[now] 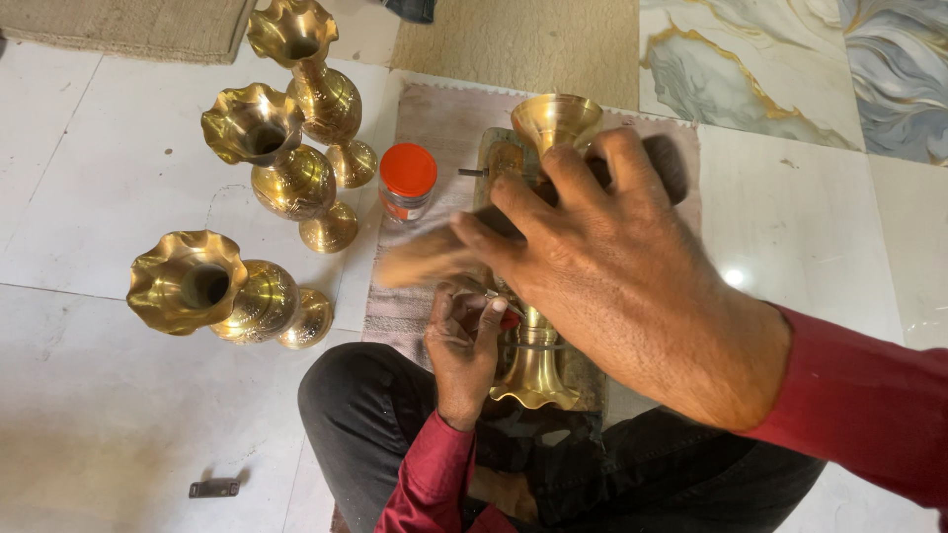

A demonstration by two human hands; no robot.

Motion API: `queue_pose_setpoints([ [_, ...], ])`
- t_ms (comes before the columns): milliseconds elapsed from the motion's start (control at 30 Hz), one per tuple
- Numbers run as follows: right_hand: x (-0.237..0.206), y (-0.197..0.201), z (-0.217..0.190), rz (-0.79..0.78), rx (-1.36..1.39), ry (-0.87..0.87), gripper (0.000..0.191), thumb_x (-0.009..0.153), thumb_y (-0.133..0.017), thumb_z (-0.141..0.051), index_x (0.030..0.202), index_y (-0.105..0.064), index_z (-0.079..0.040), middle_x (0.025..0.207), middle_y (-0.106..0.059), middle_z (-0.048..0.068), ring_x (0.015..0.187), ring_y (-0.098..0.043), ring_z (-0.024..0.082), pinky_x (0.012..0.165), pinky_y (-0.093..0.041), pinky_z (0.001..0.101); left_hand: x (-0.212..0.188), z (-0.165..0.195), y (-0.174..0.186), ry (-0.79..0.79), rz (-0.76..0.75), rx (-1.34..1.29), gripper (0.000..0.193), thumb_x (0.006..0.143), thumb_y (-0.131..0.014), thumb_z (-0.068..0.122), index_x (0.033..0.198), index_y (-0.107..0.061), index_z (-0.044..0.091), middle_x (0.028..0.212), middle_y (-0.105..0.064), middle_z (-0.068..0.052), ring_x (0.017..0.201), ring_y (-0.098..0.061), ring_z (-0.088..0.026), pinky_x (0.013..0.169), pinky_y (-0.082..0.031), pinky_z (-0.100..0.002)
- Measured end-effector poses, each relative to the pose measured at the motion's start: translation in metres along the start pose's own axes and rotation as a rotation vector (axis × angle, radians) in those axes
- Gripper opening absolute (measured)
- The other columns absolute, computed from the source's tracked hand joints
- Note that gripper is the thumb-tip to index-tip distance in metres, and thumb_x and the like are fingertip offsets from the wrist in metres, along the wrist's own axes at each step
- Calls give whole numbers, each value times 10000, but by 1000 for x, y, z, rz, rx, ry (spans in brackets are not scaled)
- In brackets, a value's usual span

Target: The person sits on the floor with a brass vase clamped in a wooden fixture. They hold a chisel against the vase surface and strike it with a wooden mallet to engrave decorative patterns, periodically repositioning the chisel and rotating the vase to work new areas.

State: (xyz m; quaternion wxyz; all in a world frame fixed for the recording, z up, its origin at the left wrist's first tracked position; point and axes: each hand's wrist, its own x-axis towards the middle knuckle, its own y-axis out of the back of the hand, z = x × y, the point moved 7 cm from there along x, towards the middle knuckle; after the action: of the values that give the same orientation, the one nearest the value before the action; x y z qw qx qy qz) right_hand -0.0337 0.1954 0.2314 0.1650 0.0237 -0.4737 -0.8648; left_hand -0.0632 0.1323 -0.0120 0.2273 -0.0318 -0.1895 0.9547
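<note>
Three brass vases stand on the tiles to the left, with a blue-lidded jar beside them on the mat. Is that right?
Not quite: the head view shows the jar has an orange-red lid, not a blue one. The rest holds: three brass vases stand on the tiles to the left, with the jar beside them on the mat.

The right hand [617,276] covers the middle of the brass vase [541,365] lying beneath it, and the wooden tool [434,259] in its fingers is motion-blurred (its shape cannot be told). What the left hand [462,345] pinches is too small to make out. The red sleeve [869,415] runs off the right edge.
</note>
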Motion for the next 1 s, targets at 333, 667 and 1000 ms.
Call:
queue_pose_setpoints([
  [333,0,-12,-3,-167,-14,4,573,766,-777,-348,1299,-671,-164,1211,-680,116,1093,-595,290,920,-429,523,-4,5,-2,25,69,12,298,927,-709,-30,1174,-548,7,867,-688,-61,778,-703,-105,687,-578,-236],
  [667,-93,-41,36,-71,304,-314,666,818,-690,-117,1469,-573,-190,1183,-649,110,971,-589,233,856,-465,424,19,44,-7,-282,-358,94,155,970,-683,-72,1107,-664,-3,1152,-724,-147,1004,-753,-196,911,-657,-308],
  [1000,-188,-93,6,-42,448,-678,616,904,-666,-81,1495,-561,-222,1142,-625,115,984,-596,264,854,-498,436,40,58,-34,-534,-927,594,449,838,-747,-58,1237,-706,143,1228,-751,-92,973,-786,-227,787,-667,-309],
])
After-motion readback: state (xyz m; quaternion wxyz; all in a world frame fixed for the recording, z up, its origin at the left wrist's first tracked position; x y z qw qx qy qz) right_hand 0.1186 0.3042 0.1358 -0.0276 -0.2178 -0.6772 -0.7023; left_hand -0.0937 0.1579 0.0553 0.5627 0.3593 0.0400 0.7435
